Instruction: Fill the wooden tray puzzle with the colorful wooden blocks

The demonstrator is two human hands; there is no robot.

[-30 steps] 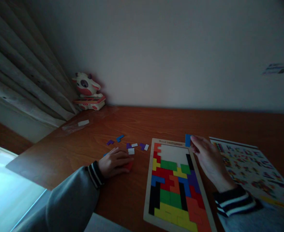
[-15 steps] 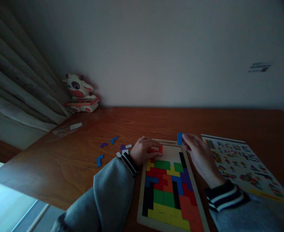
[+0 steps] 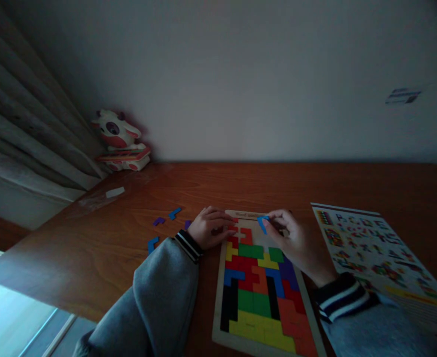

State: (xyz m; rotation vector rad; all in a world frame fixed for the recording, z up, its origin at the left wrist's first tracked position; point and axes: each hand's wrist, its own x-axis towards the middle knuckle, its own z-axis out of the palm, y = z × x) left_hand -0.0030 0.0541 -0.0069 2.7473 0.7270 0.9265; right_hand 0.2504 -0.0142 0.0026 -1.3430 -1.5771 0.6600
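Note:
A wooden puzzle board [image 3: 218, 317] lies on the table, filled with coloured block pieces in its lower and middle part. Over the board's upper part, my right hand [image 3: 296, 243] pinches a small blue piece [image 3: 263, 224] between thumb and fingertips. My left hand [image 3: 211, 228] rests at the board's upper left edge, fingers apart and reaching toward a red piece [image 3: 245, 235] in the top left of the board; nothing shows in it. Bare wood is visible between the red piece and the blue one.
Loose blue [image 3: 153, 244] and purple pieces [image 3: 158, 221] lie left of my left hand. A printed pattern sheet [image 3: 367, 248] is to the right of the board. A cow-shaped toy [image 3: 119, 141] stands at the back left, by the curtain [image 3: 25, 119].
My right hand has moved left over the board with the blue piece, which is now turned. My left hand has drawn back left, uncovering more of the red piece.

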